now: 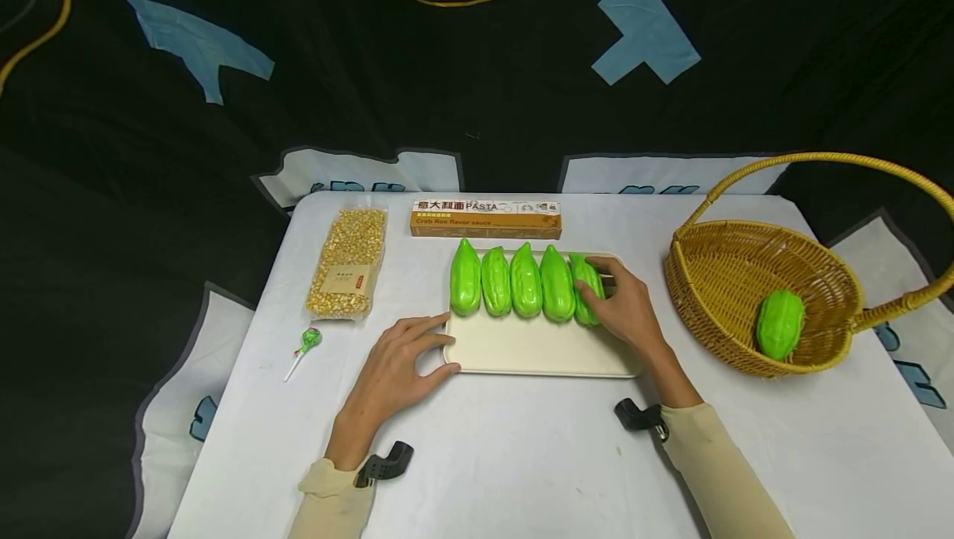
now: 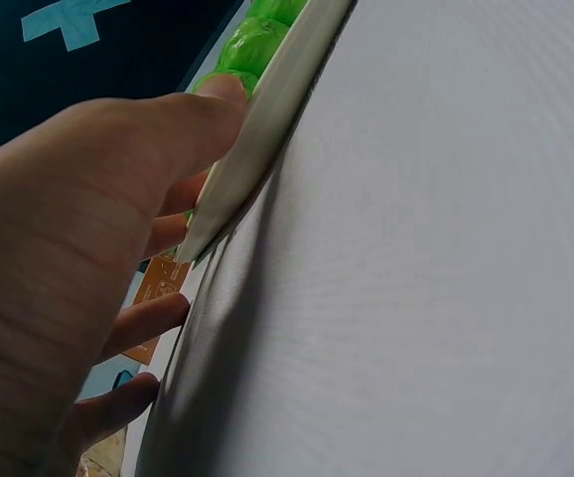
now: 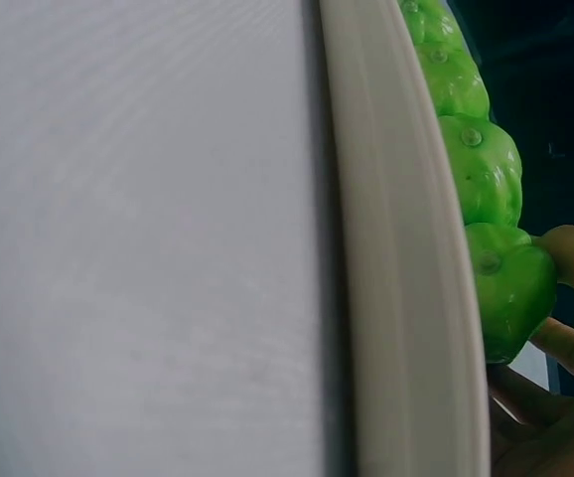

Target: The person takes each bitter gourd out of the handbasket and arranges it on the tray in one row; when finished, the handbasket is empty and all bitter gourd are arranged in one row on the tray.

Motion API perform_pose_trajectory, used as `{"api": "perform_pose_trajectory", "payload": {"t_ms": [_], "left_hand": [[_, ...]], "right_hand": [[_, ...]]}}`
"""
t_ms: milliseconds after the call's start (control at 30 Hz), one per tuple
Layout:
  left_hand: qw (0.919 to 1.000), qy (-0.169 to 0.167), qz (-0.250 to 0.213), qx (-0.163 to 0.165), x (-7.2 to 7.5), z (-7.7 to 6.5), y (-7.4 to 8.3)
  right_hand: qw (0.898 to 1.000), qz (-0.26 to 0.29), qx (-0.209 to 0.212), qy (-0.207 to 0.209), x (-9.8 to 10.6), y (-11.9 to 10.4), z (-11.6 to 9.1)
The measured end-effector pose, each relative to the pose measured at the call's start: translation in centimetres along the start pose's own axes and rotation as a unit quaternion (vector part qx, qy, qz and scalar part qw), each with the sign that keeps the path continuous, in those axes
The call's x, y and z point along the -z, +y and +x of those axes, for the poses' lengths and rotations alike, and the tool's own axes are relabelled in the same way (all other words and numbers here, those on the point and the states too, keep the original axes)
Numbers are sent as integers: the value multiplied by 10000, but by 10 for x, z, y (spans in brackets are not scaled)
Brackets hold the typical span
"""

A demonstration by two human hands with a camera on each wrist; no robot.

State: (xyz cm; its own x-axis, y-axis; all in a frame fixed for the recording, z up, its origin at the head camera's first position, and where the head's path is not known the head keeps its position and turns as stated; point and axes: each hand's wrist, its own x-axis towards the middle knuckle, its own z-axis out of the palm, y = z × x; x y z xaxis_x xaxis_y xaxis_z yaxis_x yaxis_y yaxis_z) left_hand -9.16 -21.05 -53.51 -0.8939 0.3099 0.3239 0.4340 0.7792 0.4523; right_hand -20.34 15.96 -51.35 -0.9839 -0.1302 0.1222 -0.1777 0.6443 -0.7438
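A cream rectangular tray (image 1: 537, 348) bears several bright green, ridged, pod-shaped vegetables (image 1: 526, 282) in a row along its far side. My right hand (image 1: 626, 307) holds the rightmost green vegetable (image 1: 587, 286), thumb on its left side and fingers at its far right. In the right wrist view, the thumb touches the rounded near end of that vegetable (image 3: 510, 293), and part of the hand is cut off. At the tray's left edge, my left hand (image 1: 398, 365) rests with fingers spread. Its thumb (image 2: 217, 109) lies against the tray rim (image 2: 267, 139) in the left wrist view.
A wicker basket (image 1: 689, 299) with a tall handle stands right, one green vegetable (image 1: 780, 324) inside. Behind the tray lies a pasta box (image 1: 484, 220). A bag of corn kernels (image 1: 348, 262) and a green-wrapped lollipop (image 1: 309, 340) lie left on the white table (image 1: 507, 456).
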Motion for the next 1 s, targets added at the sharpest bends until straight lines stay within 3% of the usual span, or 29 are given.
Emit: {"api": "perform_pose_trajectory", "payload": {"t_ms": [500,767,1000], "left_hand": [[10000,18,3,-24,0,1,1],[9997,173,12,-154,-1,0,1],[9997,184,20,-175,-1,1,0]], "right_hand": [[9999,-131,-18,-27,5,2,-1],[9998,-48,-16,184,14,2,-4],[9987,16,225,449,27,-7,-12]]}}
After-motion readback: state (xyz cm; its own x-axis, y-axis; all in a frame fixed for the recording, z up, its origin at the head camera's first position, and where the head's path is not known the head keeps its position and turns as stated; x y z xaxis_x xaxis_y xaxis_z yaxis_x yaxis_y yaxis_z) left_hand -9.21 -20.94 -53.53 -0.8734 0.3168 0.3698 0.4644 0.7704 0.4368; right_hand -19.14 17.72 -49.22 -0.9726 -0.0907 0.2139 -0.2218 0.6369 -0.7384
